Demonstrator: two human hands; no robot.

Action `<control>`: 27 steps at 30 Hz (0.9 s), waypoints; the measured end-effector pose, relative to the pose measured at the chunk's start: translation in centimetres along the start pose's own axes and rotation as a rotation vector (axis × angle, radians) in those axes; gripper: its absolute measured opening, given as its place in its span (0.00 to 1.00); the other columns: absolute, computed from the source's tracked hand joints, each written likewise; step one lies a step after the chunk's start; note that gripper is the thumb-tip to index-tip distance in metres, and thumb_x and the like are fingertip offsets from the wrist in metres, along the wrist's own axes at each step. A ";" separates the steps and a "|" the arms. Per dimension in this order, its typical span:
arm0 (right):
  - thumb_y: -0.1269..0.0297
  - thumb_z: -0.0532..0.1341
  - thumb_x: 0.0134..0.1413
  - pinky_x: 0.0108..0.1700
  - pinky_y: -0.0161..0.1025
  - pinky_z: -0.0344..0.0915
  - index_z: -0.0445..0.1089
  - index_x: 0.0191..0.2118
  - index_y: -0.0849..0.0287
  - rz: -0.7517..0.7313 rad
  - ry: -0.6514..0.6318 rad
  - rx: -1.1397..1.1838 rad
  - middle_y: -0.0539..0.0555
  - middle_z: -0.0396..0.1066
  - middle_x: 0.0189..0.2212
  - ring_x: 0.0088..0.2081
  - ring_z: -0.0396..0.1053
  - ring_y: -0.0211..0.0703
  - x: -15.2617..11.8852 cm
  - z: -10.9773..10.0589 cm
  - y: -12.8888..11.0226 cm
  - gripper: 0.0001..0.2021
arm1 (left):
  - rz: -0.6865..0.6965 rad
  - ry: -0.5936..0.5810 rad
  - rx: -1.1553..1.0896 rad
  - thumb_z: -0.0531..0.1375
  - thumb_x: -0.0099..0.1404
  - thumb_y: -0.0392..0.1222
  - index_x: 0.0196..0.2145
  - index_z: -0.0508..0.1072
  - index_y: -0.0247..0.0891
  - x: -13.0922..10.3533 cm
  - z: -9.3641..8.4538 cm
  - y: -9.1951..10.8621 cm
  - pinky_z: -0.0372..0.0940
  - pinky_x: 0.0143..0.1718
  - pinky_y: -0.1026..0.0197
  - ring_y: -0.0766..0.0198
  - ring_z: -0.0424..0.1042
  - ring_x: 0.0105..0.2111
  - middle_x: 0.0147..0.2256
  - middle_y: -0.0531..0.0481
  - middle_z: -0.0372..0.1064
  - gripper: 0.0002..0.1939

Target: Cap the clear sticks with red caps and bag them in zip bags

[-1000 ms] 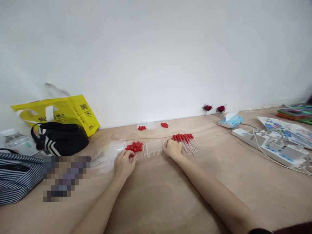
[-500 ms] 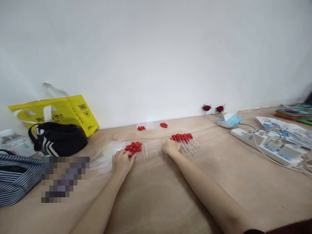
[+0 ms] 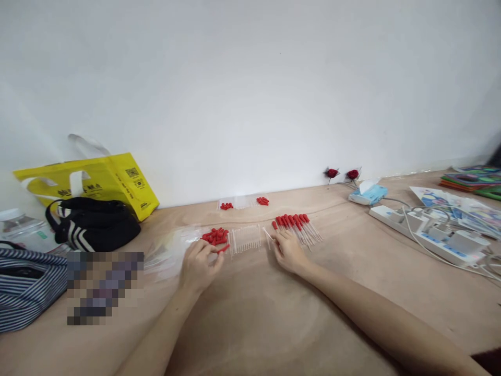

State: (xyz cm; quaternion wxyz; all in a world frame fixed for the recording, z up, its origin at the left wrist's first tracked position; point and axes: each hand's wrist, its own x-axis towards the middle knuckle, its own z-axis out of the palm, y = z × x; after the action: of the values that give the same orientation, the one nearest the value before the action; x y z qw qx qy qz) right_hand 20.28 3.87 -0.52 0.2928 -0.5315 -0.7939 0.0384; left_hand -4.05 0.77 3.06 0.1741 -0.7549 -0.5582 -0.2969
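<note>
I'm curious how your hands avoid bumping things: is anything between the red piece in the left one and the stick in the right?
Yes: the stick row lies flat on the table between the left hand's red piece and the right hand's stick. Nothing visible stands upright there.

Left hand and right hand both seen ungloved: left hand, right hand. Slim fingers joined to narrow wrists. Left forearm and right forearm exposed, smoothly widened toward picture edges. Nail details too small to be made out.
</note>
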 end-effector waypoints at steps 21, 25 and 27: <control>0.74 0.46 0.56 0.39 0.39 0.50 0.64 0.43 0.59 -0.281 -0.035 0.110 0.55 0.66 0.33 0.35 0.61 0.41 -4.7 -0.4 1.8 0.13 | 0.132 -0.322 -0.555 0.55 0.59 0.37 0.32 0.74 0.39 -2.2 3.2 5.3 0.63 0.39 0.59 0.62 0.68 0.36 0.34 0.48 0.68 0.08; 0.71 0.48 0.57 0.40 0.40 0.48 0.65 0.44 0.58 -0.295 -0.047 0.149 0.53 0.67 0.31 0.34 0.61 0.40 -4.9 -0.8 0.9 0.13 | 0.106 -0.294 -0.601 0.53 0.61 0.37 0.33 0.72 0.38 -2.2 3.1 5.6 0.63 0.36 0.62 0.64 0.68 0.34 0.32 0.50 0.69 0.08; 0.70 0.48 0.57 0.40 0.40 0.47 0.65 0.45 0.57 -0.286 -0.036 0.160 0.53 0.67 0.31 0.33 0.61 0.39 -5.0 -0.8 0.5 0.13 | 0.092 -0.306 -0.610 0.52 0.62 0.38 0.33 0.71 0.38 -2.2 2.9 5.8 0.63 0.34 0.63 0.64 0.68 0.32 0.30 0.51 0.70 0.08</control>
State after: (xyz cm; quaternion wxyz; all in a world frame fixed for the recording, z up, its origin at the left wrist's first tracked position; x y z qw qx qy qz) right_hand 22.38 -0.42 -2.18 0.3226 -0.3872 -0.8610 0.0688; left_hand 1.73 -0.98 -0.21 -0.1323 -0.8324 -0.4287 -0.3254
